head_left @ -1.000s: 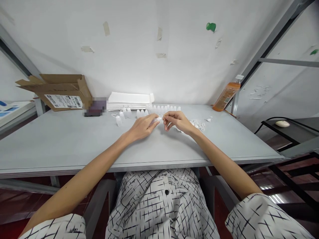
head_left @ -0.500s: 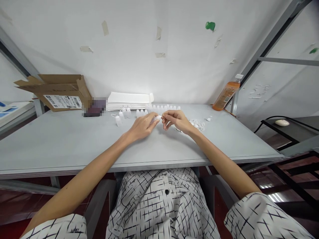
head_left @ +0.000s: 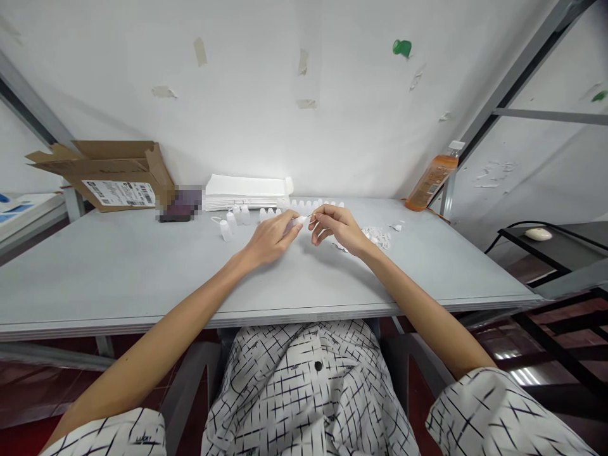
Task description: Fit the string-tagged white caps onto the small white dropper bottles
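My left hand (head_left: 272, 239) is closed round a small white plastic dropper bottle (head_left: 300, 220), whose tip points right. Most of the bottle is hidden by my fingers. Just right of that tip, my right hand (head_left: 335, 225) is pinched, thumb against index finger, with a thin thing barely showing there. What it is, I cannot make out. Behind my hands stands a row of white bottles (head_left: 304, 205). More small white bottles (head_left: 226, 230), one with a looped strap, stand to the left. A pile of small white caps and straps (head_left: 377, 237) lies beyond my right wrist.
At the back left are an open cardboard box (head_left: 123, 174), a dark blurred-out object (head_left: 183, 204) and a stack of flat white boxes (head_left: 247, 192). An orange drink bottle (head_left: 432, 180) leans at the back right. A loose white cap (head_left: 398, 227) lies on the grey table (head_left: 142, 272).
My right hand has drawn slightly up and away from the dropper bottle, whose tip now shows more clearly. My left hand has shifted slightly left.
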`<state>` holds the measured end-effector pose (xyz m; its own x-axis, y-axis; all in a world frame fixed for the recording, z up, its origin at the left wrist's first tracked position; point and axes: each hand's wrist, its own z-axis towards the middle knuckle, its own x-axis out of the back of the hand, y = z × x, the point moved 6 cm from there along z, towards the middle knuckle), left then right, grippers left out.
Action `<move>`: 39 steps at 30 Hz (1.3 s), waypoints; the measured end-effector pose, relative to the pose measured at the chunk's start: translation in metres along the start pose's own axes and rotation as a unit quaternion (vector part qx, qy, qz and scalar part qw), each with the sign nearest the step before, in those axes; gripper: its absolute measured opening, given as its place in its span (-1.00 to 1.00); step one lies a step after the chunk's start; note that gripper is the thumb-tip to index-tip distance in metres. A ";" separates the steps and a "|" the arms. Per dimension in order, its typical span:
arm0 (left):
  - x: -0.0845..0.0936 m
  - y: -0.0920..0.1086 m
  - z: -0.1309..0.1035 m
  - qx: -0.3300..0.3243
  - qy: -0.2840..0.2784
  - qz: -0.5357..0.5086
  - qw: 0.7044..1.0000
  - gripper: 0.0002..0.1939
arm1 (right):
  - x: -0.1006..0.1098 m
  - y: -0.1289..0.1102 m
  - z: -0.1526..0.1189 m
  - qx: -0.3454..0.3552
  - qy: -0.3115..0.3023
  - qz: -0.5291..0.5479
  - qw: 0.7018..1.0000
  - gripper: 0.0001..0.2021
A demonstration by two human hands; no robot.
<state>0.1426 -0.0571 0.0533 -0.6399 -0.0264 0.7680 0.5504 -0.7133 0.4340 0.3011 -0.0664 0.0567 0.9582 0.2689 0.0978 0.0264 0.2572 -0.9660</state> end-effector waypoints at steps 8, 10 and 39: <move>-0.001 0.001 0.000 0.002 -0.012 0.005 1.000 -0.61 | -0.001 0.002 0.001 -0.005 -0.001 -0.004 1.000 -0.79; -0.001 0.002 0.000 0.002 -0.014 0.007 1.000 -0.61 | -0.001 0.003 0.001 -0.007 -0.004 -0.004 1.000 -0.78; -0.006 -0.003 0.000 -0.008 -0.040 0.035 0.999 -0.58 | 0.000 0.010 0.000 0.017 -0.018 -0.077 0.997 -0.75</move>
<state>0.1453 -0.0549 0.0473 -0.5544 -0.0215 0.8320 0.5832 -0.7232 0.3699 0.3012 -0.0633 0.0467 0.9327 0.2573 0.2528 0.1617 0.3284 -0.9306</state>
